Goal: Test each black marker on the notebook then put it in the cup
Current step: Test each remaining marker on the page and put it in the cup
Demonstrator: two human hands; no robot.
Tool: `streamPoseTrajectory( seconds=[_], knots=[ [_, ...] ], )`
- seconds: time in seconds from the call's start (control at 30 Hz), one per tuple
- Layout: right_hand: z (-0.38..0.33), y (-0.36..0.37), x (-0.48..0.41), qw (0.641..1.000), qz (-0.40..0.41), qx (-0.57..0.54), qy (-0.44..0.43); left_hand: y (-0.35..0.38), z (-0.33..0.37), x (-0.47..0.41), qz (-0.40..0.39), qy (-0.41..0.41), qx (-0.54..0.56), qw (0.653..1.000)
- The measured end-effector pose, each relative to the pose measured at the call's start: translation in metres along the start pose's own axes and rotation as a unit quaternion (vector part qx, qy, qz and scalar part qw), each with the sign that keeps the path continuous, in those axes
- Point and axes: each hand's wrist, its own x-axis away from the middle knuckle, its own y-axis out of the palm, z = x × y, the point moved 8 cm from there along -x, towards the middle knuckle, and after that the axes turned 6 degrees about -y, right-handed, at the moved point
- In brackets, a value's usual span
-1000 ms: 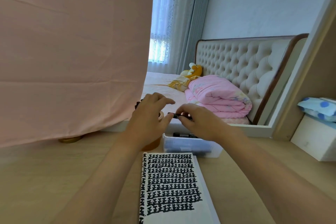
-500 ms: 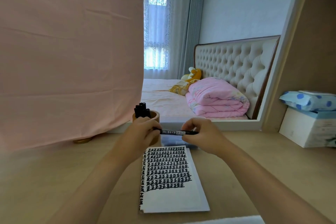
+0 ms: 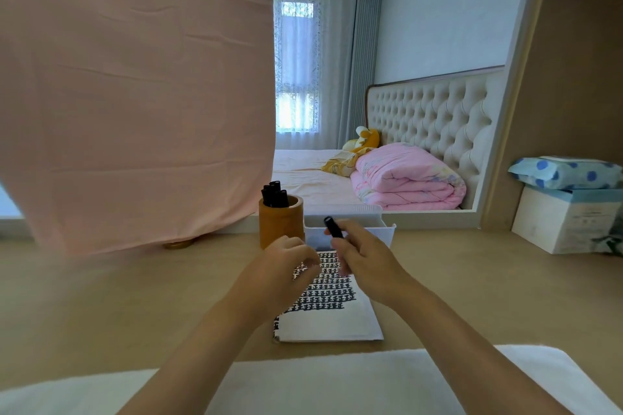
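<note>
Gripping a slim black marker between thumb and curled fingers, the right hand holds it tilted over the far end of the open white notebook, whose page is covered in rows of small black marks. The marker's upper end sticks out above the fingers, pointing away from the person; its lower end is hidden behind the fingers, so whether the tip touches the paper cannot be told.

Just to the left of those fingers, the left hand hovers over the notebook's far left corner with its fingers curled in toward the thumb. The frame is blurred there, and I cannot tell whether they pinch something small, such as a cap, or nothing at all.

Beyond the left fingers stands a round brown wooden cup, upright on the pale wooden desk, with several black markers standing in it, their ends above the rim. Beyond the right fingers, touching the cup's right side, sits a shallow white plastic tray; what it holds is not visible.

Off to the left of both hands, a large pink cloth hangs down to the desk. Far right of the right hand, a white cardboard box rests on the desk with a blue dotted packet on top.
</note>
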Motion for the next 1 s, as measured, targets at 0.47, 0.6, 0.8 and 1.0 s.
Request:
streamPoseTrajectory(
  seconds=[0.47,0.6,0.8,1.0],
  knots=[
    [0.009,0.037,0.015,0.946,-0.134,0.277,-0.099,0.021,-0.016,0.028,-0.014,0.016,-0.037,0.999],
    [0.009,0.042,0.019,0.941,-0.153,0.281,-0.108,0.022,-0.016,0.026,-0.025,0.033,-0.059,0.997],
    [-0.004,0.036,0.020,0.941,-0.102,0.264,-0.184,0.023,-0.015,0.023,-0.039,0.012,-0.069,0.997],
    [-0.021,0.031,0.020,0.894,-0.043,0.355,-0.270,0.016,-0.022,0.024,-0.060,-0.026,-0.008,0.998]
  ],
)
